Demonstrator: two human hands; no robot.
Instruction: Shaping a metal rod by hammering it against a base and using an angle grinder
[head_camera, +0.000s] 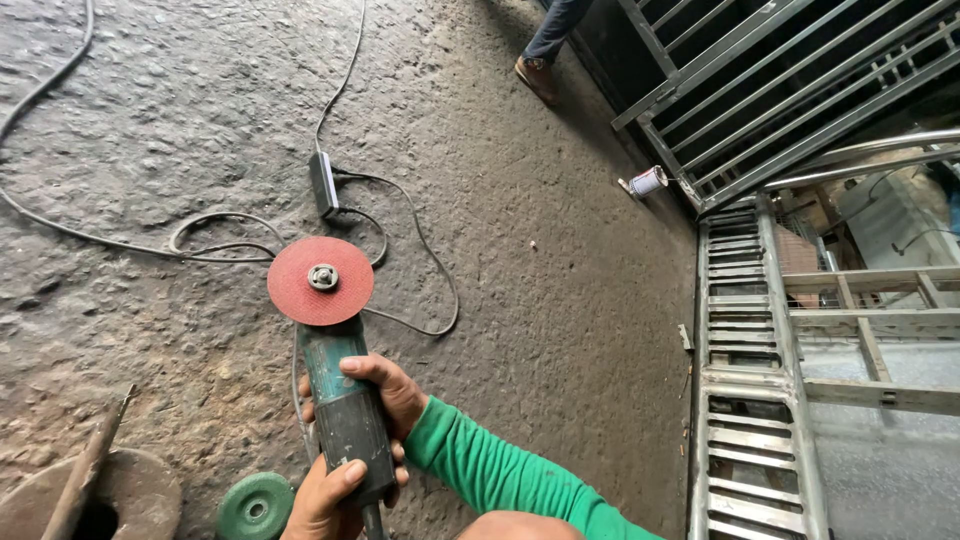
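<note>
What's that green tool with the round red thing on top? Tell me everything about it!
It is an angle grinder, a hand-held power tool with a worn teal-green body that turns darker toward the handle. On its head sits a flat red sanding disc, held by a metal nut in the middle and facing up toward the camera. The tool is held above the rough floor, disc pointing away. The right hand wraps the body and the left hand grips the handle end, where a cable leaves it.
</note>
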